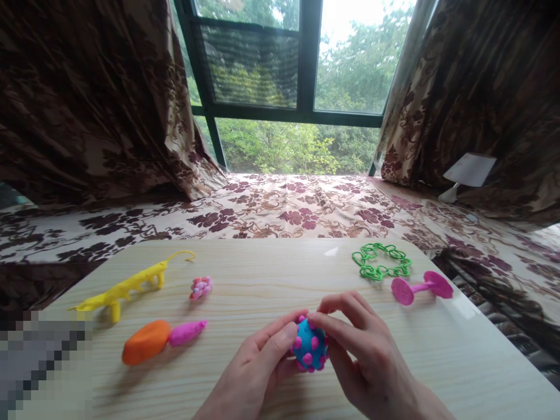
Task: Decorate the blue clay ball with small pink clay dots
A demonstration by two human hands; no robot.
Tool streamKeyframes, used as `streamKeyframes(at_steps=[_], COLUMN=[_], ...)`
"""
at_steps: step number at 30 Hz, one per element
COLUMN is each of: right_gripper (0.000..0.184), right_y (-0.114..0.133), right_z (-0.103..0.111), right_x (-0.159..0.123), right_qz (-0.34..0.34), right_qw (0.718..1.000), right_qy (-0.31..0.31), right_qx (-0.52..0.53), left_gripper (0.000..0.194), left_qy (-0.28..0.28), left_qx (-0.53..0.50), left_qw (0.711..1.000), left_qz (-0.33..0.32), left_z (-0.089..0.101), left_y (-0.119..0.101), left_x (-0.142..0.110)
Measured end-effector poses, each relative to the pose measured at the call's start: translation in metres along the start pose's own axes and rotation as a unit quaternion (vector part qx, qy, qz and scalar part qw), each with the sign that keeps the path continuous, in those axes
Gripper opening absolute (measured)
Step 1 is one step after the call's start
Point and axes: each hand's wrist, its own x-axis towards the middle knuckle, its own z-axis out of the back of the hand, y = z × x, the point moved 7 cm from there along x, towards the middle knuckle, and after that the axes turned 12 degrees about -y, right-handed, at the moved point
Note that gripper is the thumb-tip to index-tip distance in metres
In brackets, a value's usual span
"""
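Pinching the pink-studded blue ball [311, 345] in the left hand [260, 361] over the near middle of the table [249, 268], touching the ball's top with the bent right hand [370, 353], hard to tell whether pinching too, well apart from the orange-and-pink piece [146, 344]

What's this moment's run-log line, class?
left grip: holds blue ball | right grip: touches ball | table: green chain, pink dumbbell, yellow figure
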Motion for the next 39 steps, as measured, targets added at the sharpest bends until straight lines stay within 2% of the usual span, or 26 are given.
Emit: streamKeyframes(at_steps=[5, 13, 18, 24, 29, 39], right_gripper=[0.042, 0.054, 0.051, 0.055, 0.051, 0.048], right_y=[0.000, 0.007, 0.002, -0.001, 0.003, 0.009], right_z=[0.000, -0.004, -0.003, 0.002, 0.001, 0.005], right_x=[0.001, 0.001, -0.002, -0.001, 0.001, 0.002], right_qz=[-0.015, 0.005, -0.014, -0.032, -0.008, 0.011], right_qw=[0.999, 0.996, 0.996, 0.997, 0.998, 0.992], right_qy=[-0.013, -0.008, -0.035, -0.031, -0.016, -0.079], right_qx=[0.027, 0.085, 0.085, 0.069, 0.065, 0.099], left_gripper=[0.058, 0.054, 0.054, 0.053, 0.052, 0.052], left_qy=[0.009, -0.020, -0.020, -0.037, -0.047, -0.056], left_qx=[0.026, 0.069, 0.043, 0.040, 0.052, 0.018], left_qw=[0.999, 0.995, 0.997, 0.996, 0.992, 0.988], left_qz=[-0.029, -0.065, -0.062, -0.077, -0.104, -0.145], left_z=[-0.001, 0.007, 0.005, 0.006, 0.009, 0.006], left_y=[0.004, 0.002, 0.003, 0.001, 0.002, -0.008], left_x=[-0.001, 0.003, 0.002, 0.003, 0.006, -0.003])
